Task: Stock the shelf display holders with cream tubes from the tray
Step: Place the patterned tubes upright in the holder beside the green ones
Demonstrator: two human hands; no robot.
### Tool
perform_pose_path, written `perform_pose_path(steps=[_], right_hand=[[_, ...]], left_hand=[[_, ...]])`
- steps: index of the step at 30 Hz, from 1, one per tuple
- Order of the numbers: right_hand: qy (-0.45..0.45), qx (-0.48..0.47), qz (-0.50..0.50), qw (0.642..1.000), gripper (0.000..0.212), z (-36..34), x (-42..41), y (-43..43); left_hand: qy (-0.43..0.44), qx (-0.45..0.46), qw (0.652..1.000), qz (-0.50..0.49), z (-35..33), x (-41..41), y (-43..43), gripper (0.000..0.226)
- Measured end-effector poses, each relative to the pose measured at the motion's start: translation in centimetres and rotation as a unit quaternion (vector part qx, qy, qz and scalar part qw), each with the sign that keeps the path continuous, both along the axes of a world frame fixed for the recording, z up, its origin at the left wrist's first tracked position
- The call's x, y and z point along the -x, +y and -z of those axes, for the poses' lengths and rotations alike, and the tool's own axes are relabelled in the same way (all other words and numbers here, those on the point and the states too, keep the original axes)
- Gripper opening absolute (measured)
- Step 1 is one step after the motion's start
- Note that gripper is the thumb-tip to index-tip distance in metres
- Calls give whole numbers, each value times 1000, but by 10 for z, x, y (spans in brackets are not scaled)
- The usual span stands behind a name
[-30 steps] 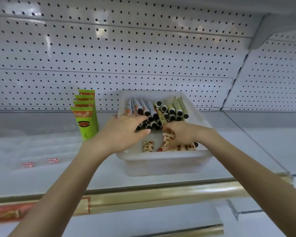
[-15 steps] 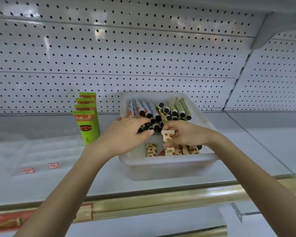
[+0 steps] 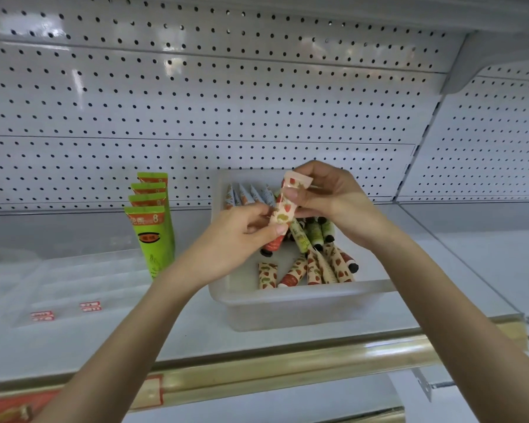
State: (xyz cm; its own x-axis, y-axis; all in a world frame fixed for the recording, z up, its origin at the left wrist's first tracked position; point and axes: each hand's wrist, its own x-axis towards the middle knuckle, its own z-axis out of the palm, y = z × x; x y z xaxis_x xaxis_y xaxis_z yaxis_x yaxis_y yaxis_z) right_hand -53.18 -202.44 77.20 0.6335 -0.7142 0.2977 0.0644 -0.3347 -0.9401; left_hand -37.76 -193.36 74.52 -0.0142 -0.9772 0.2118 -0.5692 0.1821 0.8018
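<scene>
Holding one cream tube point(image 3: 283, 209) up over the far side of the tray point(image 3: 303, 293), with both hands. Pinching its lower part, just above the red end, with the left hand point(image 3: 239, 239). Pinching the flat top end with the right hand point(image 3: 333, 203).

Probably weighing very little. Likely feeling soft and squishy in the middle, so calling for a gentle hold. Looking smooth and maybe slippy, so gripping best at the flat end and down by the cap, where it seems stiffer.

Showing a pale pink skin with red strawberries and green blobs. Standing tilted, flat end up. Waiting on the left: a clear holder point(image 3: 74, 279) behind the green tubes point(image 3: 153, 227).
</scene>
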Motion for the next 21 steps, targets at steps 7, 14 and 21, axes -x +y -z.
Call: perform_pose_path(steps=[7, 14, 21], right_hand=[[-27, 19, 7, 999, 11, -12, -8, 15], [-24, 39, -29, 999, 13, -12, -17, 24], [83, -35, -35, 995, 31, -5, -18, 0]], left_hand=[[87, 39, 995, -16, -1, -1, 11, 8], [75, 70, 993, -51, -1, -9, 16, 15], [92, 79, 988, -92, -4, -22, 27, 14]])
